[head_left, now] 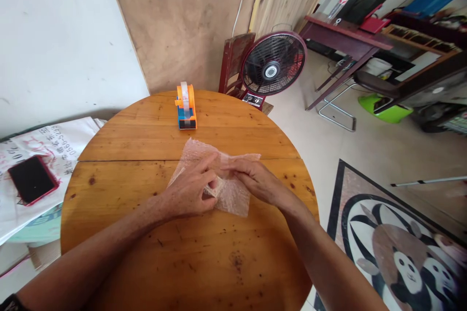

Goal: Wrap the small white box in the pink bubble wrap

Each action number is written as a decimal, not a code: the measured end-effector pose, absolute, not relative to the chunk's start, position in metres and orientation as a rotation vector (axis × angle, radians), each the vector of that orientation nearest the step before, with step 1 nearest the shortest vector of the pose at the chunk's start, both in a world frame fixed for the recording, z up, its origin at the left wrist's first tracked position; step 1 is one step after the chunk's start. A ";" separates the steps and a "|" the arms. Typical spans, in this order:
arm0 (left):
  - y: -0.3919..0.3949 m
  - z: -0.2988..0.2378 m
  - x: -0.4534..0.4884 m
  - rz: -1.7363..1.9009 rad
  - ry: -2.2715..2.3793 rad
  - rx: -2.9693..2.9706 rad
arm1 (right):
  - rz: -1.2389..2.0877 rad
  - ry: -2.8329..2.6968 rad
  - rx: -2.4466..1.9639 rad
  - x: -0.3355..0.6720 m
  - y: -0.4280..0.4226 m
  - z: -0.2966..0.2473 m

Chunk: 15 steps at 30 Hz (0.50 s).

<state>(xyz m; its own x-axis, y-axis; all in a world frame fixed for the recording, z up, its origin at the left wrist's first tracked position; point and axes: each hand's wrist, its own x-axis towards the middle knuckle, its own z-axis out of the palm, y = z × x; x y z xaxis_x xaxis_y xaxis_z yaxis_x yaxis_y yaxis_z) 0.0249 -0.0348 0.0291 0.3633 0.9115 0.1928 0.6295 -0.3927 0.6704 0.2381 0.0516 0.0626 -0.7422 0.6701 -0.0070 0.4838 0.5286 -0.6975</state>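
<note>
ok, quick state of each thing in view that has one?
Wrap: crinkled, spread on the table; whether it's sealed, can't tell
Left hand: on the wrap, some fingers bent
Right hand: on the wrap, fingers together
Tape dispenser: upright, loaded
Phone: lying face up, screen dark
Fan: upright; running or not, can't tell
Bottle: upright
</note>
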 end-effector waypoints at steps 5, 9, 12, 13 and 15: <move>-0.034 0.029 0.025 0.795 1.319 2.174 | 1.550 -2.006 -0.876 0.227 0.065 0.061; -0.035 0.033 0.024 0.798 1.300 2.204 | 1.727 -1.746 -0.809 0.223 0.062 0.051; -0.035 0.035 0.022 0.798 1.317 2.218 | 1.757 -1.618 -0.814 0.220 0.059 0.043; -0.035 0.036 0.022 0.793 1.314 2.228 | 1.772 -1.562 -0.810 0.219 0.058 0.042; -0.035 0.036 0.021 0.758 1.308 2.242 | 1.814 -1.453 -0.790 0.217 0.057 0.042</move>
